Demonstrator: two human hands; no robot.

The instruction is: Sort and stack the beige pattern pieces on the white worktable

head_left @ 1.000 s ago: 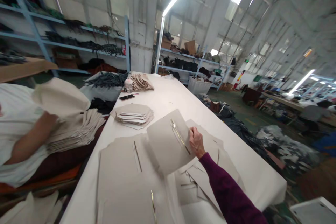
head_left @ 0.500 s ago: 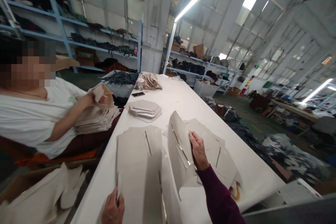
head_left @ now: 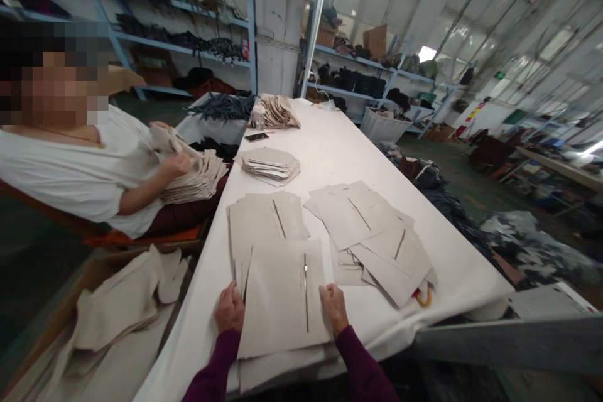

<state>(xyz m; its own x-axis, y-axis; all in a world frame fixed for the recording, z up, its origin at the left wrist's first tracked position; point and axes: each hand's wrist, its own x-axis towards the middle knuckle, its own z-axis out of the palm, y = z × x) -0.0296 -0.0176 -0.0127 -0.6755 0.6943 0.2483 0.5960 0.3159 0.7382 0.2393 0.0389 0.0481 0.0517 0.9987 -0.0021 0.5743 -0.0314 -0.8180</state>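
A beige fabric panel with a zipper (head_left: 282,301) lies in front of me, overlapping the near part of a stack of beige panels (head_left: 254,217). My right hand (head_left: 334,308) pinches the panel's right edge, beside the zipper. At the left, my left hand (head_left: 229,309) is closed on the edge of a beige panel; a narrow flap rises by its fingers. Which layers it grips I cannot tell. To the right lies a loose, fanned pile of zippered panels (head_left: 358,213). The orange handle of a tool (head_left: 424,296) pokes out from under that pile.
A white-covered table (head_left: 334,151) carries another panel stack (head_left: 271,163), a phone (head_left: 257,137) and a bundle of beige pieces (head_left: 277,112). At the left a co-worker (head_left: 136,169) handles beige pieces on the lap. A box of beige pieces (head_left: 117,308) stands below.
My right hand has come down and nearer from the right pile, and the panel it held curled up now lies flat. My left hand has shifted up and right in view.
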